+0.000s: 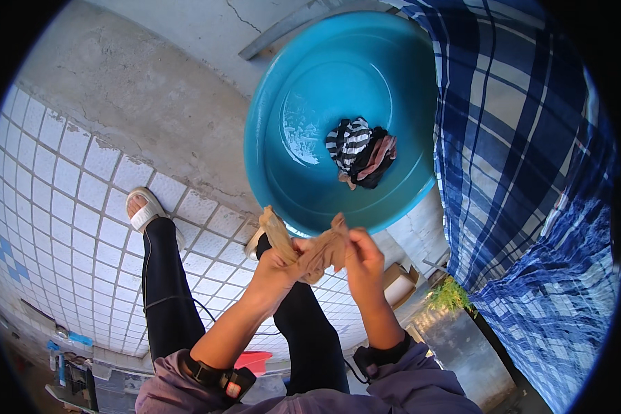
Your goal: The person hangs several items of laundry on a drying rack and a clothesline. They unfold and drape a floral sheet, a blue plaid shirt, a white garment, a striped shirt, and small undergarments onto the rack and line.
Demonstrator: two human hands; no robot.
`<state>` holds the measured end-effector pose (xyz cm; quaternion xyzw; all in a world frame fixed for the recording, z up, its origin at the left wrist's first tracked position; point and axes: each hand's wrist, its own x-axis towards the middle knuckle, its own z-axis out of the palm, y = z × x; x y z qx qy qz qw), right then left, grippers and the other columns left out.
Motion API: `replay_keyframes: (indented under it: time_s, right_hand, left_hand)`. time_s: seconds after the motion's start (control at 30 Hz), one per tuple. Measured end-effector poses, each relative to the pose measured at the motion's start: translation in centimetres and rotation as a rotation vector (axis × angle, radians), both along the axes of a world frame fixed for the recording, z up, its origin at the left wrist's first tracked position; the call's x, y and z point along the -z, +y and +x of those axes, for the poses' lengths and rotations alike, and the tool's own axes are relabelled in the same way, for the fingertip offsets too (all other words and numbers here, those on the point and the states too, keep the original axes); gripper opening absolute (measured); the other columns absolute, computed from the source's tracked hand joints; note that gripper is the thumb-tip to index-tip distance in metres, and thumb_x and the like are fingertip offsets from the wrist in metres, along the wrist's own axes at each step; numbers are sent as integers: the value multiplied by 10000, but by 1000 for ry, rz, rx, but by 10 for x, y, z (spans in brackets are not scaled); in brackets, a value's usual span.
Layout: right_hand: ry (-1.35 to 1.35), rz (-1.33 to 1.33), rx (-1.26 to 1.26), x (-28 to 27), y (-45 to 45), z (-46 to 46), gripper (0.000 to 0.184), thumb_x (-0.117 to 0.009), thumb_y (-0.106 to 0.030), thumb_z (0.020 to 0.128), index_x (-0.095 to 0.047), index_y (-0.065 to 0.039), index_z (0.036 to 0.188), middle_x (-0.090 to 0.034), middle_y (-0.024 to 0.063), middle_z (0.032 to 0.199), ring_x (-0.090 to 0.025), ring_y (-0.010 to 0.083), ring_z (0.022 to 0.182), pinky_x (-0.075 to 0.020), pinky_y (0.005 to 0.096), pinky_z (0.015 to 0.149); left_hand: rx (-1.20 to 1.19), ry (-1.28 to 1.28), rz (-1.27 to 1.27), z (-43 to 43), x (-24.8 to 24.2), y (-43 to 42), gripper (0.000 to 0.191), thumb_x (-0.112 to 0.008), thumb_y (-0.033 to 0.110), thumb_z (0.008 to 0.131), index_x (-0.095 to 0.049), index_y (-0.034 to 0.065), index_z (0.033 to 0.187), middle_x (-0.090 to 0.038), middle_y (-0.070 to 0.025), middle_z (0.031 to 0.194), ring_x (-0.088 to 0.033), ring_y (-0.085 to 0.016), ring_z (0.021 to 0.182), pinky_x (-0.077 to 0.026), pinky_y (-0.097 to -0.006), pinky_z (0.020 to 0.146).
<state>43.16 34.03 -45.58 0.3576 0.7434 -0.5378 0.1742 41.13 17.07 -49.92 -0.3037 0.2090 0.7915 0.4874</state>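
A crumpled tan piece of thin fabric (323, 253), perhaps a sheer sock, is stretched between my two hands just below the near rim of a blue plastic basin (261, 155). My left hand (275, 271) grips one part of it, and a paler end sticks up past the fingers. Pinched in the fingers of my right hand (365, 259) is the other side of the fabric. Inside the basin lies a small heap of wet-looking clothes: a black-and-white striped cloth (349, 139) and a dusty-pink cloth (380, 158) bunched with black fabric.
A blue-and-white plaid cloth (507, 129) hangs along the right, overlapping the basin's edge. White square tiles (98, 191) meet a concrete strip (134, 88) on the left. A cardboard box (401, 284) and a green plant (447, 296) sit beyond my right hand.
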Motion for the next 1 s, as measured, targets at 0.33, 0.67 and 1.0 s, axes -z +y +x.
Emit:
replay_keyframes:
  time_s: [0.33, 0.67, 1.0]
  right_hand:
    - [211, -347, 631, -16, 57, -42, 190, -510, -123, 956, -538, -58, 1132, -608, 80, 1116, -584, 196, 1056, -449, 367, 930]
    - [243, -255, 499, -32, 85, -47, 216, -571, -47, 917, -557, -77, 1131, -610, 50, 1055, -585, 141, 991, -463, 292, 866]
    - [-55, -333, 256, -43, 26, -31, 471, -633, 103, 787, -530, -11, 1233, -542, 63, 1171, -531, 125, 994, -432, 268, 850]
  left_hand:
    - [64, 40, -103, -7, 5, -12, 245, -668, 71, 894, -610, -21, 1114, -598, -11, 902, -553, -92, 829, -451, -244, 786]
    - [0, 38, -205, -12, 5, -13, 177, -636, 141, 930, -615, 14, 1052, -621, -34, 906, -583, -125, 839, -453, -277, 814]
    - [111, -59, -83, -15, -8, -3, 499, -700, 255, 888, -510, -19, 1260, -606, -32, 980, -584, -101, 817, -495, -271, 777]
